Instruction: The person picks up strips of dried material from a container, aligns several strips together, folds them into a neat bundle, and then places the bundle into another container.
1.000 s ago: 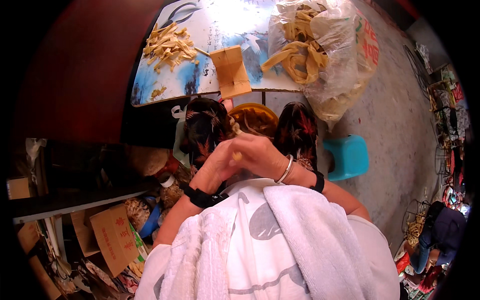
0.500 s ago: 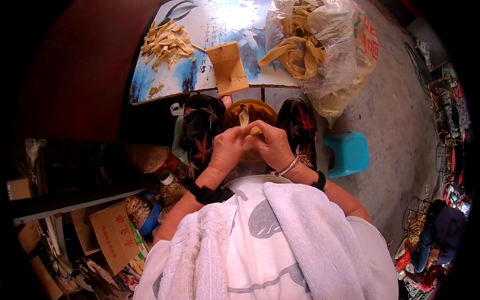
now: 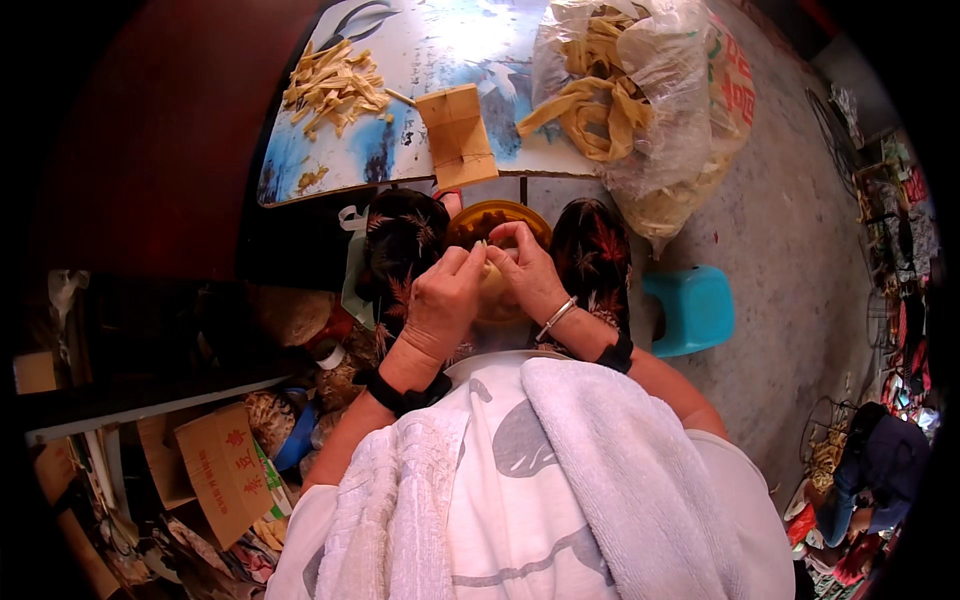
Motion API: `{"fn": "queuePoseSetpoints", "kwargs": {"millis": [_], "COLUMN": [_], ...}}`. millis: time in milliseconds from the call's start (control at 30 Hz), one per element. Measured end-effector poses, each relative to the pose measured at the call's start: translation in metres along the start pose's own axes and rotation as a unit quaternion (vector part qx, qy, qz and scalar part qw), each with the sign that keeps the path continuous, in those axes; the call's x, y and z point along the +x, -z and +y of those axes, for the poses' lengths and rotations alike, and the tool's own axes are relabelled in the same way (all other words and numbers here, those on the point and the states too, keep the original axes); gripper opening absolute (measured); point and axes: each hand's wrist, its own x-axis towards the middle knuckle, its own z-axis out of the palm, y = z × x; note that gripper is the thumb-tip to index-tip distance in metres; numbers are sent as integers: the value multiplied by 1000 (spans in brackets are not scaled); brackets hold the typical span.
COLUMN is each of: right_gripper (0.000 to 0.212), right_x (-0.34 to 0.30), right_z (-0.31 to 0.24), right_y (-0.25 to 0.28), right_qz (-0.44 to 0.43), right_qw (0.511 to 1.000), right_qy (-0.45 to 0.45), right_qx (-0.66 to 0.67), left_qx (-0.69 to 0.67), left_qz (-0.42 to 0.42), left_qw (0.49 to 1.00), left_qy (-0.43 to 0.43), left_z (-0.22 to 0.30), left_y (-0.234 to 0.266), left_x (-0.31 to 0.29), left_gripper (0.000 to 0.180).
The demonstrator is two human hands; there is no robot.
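Observation:
My left hand [image 3: 447,295] and my right hand [image 3: 528,272] meet over a round amber basin [image 3: 543,222] between my knees. Their fingertips are pinched together around a small pale yellow strip [image 3: 483,244], most of which the fingers hide. Dark brown matter shows inside the basin past my hands. On the table ahead, a pile of pale yellow strips [image 3: 340,88] lies at the left. Long folded tan strips [image 3: 600,120] spill from a clear plastic bag [image 3: 680,100] at the right.
A wooden board piece [image 3: 460,135] rests at the near edge of the painted table [image 3: 390,150]. To my right, a turquoise stool [image 3: 695,310] stands on the concrete floor. Cardboard boxes [image 3: 222,470] and clutter sit at lower left; more clutter lines the far right.
The longer pale piece that stuck up above my fingers no longer shows there. My right fingers have lifted and bent over the pinch, and my left hand has turned slightly.

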Motion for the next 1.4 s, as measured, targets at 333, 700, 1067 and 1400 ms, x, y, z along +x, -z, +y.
{"fn": "queuePoseSetpoints", "kwargs": {"millis": [333, 700, 1067, 1400], "right_gripper": [23, 28, 15, 16], "right_x": [-2, -5, -10, -11], "right_z": [8, -18, -29, -24], "right_y": [2, 5, 12, -1], "right_qz": [-50, -146, -75, -32], "right_qw": [984, 906, 969, 959], "right_qy": [144, -233, 153, 220], "right_qx": [-88, 322, -179, -174], "left_qx": [-144, -213, -350, -698], "left_qz": [8, 42, 29, 68], "left_qw": [985, 954, 881, 609], "left_qy": [94, 208, 316, 369], "left_z": [-4, -16, -30, -7], "left_y": [-1, -5, 10, -9], "left_x": [1, -5, -3, -8], "left_gripper": [31, 8, 5, 30]}}
